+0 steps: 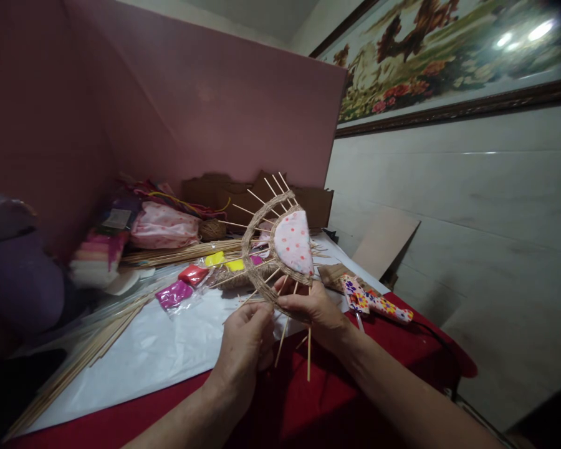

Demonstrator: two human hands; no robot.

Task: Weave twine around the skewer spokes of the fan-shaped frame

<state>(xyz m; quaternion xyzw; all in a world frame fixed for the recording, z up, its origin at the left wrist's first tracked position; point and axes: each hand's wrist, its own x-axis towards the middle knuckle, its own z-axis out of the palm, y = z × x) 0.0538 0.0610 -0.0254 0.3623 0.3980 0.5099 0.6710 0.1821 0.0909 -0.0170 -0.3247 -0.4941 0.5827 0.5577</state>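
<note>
In the head view, the person's right hand (315, 308) grasps a half-round piece (257, 255) at its lower end, thumb over the twine band, and holds it up above the table's front part. The left hand (250, 330) is curled, thumb and forefinger together just beside the outer band; whether it pinches anything there cannot be told. The piece has thin sticks fanning outward, two curved bands of brown twine and a pale dotted fabric panel (292, 243) on its inner side. Behind it, on white sheeting (168, 349) over a red cloth (290, 405), lie a red packet (193, 274), a magenta packet (174, 294) and a bundle of sticks (177, 252). A twine ball (212, 230) sits farther back. Right of the hands rests a flower-patterned glue gun (378, 304).
</note>
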